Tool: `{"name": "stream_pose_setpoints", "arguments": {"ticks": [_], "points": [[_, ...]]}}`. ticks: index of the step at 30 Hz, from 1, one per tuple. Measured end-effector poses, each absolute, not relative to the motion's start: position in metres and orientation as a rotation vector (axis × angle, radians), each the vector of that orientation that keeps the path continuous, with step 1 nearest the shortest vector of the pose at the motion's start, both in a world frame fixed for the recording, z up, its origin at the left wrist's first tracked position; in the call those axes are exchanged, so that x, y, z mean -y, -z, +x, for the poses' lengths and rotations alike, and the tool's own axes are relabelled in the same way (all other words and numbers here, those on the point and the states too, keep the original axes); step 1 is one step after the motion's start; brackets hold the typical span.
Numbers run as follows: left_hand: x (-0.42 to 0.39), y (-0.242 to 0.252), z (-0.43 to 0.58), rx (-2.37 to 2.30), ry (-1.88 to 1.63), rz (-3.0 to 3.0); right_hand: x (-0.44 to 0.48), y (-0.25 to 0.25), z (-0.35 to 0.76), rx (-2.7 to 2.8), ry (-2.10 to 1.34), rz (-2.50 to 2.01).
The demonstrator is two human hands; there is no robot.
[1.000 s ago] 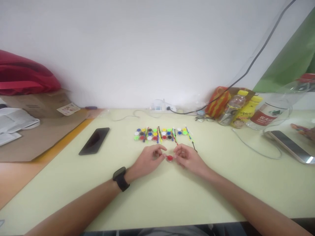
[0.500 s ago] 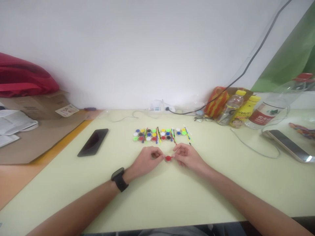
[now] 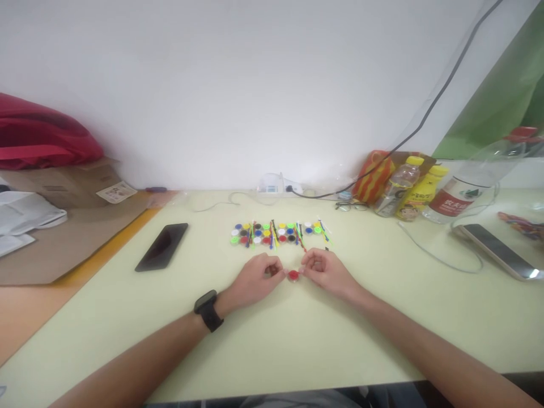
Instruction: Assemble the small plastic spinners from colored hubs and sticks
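A small red round disc (image 3: pixel 293 275) with a pale rim is between my two hands, low over the table. My left hand (image 3: pixel 260 276), below a black wristwatch, is closed in a pinch at the disc's left side. From the right, my right hand (image 3: pixel 325 273) pinches at its other side, with the other fingers curled. The exact contact at the fingertips is too small to make out. Just beyond, small coloured discs (image 3: pixel 266 233) lie in groups, with bundles of thin coloured plastic sticks (image 3: pixel 273 233) between them.
A black phone (image 3: pixel 162 247) lies to the left, near cardboard (image 3: pixel 76 238). On the right are drink bottles (image 3: pixel 419 195), a big water bottle (image 3: pixel 459 198), glasses (image 3: pixel 351 206), a cable (image 3: pixel 442 263) and another phone (image 3: pixel 497 252). A power strip (image 3: pixel 276 186) stands against the wall.
Both hands and the red disc have shifted very slightly to the right. The thin red piece seen at the disc's right side before is now hardly visible.
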State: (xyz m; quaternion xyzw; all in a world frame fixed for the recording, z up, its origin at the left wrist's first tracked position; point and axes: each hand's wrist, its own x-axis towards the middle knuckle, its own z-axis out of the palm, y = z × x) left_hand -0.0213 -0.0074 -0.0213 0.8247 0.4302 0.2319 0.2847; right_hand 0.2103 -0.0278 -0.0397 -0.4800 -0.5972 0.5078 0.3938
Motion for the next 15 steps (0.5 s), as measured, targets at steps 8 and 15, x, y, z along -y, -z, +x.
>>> {"name": "stream_pose_setpoints", "arguments": {"ticks": [8, 15], "points": [[0.0041, 0.0185, -0.0186, -1.133, -0.603, 2.231, 0.0286, 0.0383, 0.2095, 1.576, -1.236, -1.178], [0.0023, 0.0182, -0.0181, -1.154, -0.552, 2.224, 0.0264, 0.0408, 0.2092, 1.633, -1.244, -1.172]]}}
